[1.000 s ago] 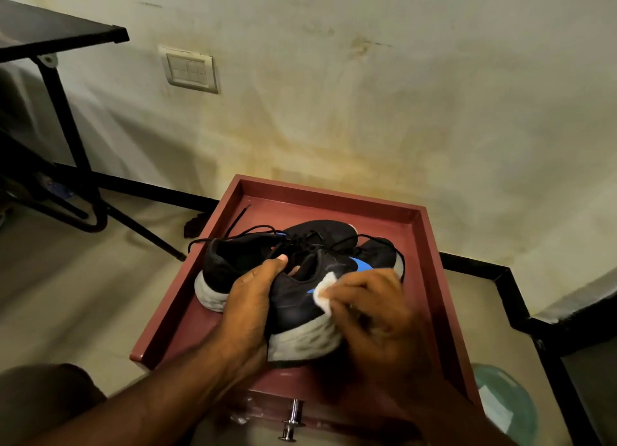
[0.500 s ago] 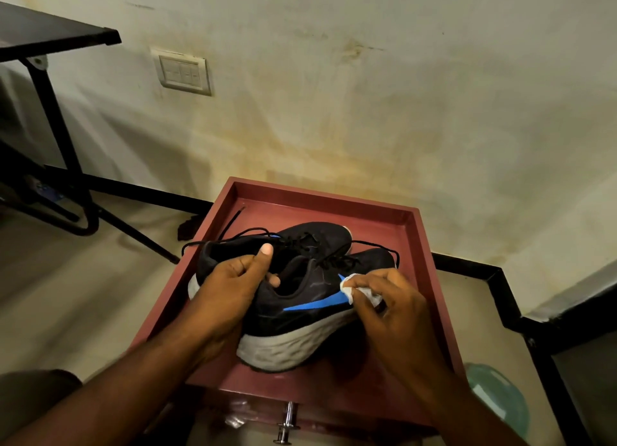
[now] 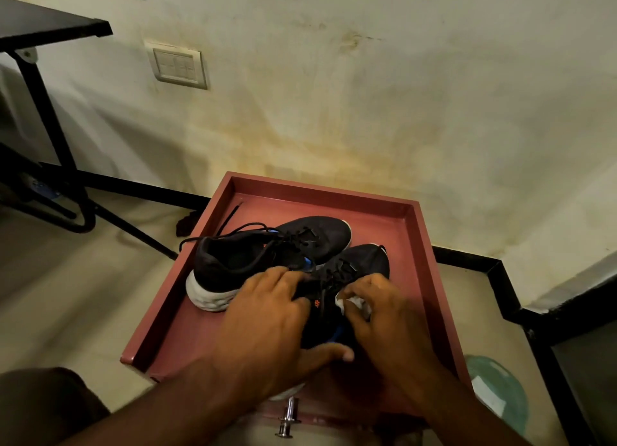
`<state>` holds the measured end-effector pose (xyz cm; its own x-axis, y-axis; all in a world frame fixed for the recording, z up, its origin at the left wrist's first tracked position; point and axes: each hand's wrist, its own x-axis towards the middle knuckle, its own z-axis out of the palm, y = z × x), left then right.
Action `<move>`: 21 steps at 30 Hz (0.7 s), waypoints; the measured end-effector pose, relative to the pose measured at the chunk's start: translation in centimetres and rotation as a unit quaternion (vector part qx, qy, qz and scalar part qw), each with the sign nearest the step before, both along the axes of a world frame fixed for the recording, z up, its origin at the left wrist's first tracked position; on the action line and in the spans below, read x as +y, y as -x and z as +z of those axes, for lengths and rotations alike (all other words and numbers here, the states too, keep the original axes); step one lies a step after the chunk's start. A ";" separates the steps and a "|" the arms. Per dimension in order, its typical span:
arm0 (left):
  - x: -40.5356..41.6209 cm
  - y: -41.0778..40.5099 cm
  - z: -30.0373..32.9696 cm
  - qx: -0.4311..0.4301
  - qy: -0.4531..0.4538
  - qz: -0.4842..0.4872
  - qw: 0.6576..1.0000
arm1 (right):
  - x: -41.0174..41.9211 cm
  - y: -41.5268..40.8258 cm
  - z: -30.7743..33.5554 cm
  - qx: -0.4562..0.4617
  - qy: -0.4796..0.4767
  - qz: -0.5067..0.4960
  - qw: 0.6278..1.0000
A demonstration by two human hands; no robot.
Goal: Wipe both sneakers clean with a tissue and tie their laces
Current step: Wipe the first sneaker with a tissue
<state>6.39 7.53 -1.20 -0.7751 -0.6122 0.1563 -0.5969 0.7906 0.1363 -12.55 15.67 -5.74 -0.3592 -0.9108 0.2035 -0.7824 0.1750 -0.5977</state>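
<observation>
Stained wall (image 3: pixel 367 95) backs a red tray (image 3: pixel 422 245) holding both sneakers, far sneaker (image 3: pixel 267 252) unlaced, near sneaker (image 3: pixel 360 265) steadied by left hand (image 3: pixel 267 325) clamped on it so right hand (image 3: pixel 384 315) pinching tissue (image 3: pixel 350 302) can wipe.

Premises appear to be a plain room in a home. Evidence: stained, yellowed plaster wall (image 3: pixel 367 95); wall switch plate (image 3: pixel 177 65) at far left; pale tiled floor (image 3: pixel 83 295) with black skirting (image 3: pixel 467 257); black metal-framed bench (image 3: pixel 43 31) at left; red drawer (image 3: pixel 414 232) holding sneakers (image 3: pixel 267 248).
</observation>
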 end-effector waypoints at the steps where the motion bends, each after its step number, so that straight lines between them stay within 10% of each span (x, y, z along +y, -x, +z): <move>1: 0.6 0.6 0.0 -0.042 -0.001 -0.001 0.999 | -0.1 0.0 0.0 0.000 -0.001 -0.001 1.000; 7: -2.2 -0.1 -0.7 0.017 -0.224 -0.033 0.974 | 0.2 0.8 1.9 -0.035 0.088 -0.022 0.995; 11: -4.0 -1.6 -0.5 0.104 -0.508 -0.056 0.854 | 0.8 0.2 3.8 -0.074 0.172 -0.014 0.982; 21: -3.6 -1.0 -0.3 0.110 -0.522 -0.063 0.844 | 1.2 -1.5 2.4 -0.030 0.114 0.087 0.989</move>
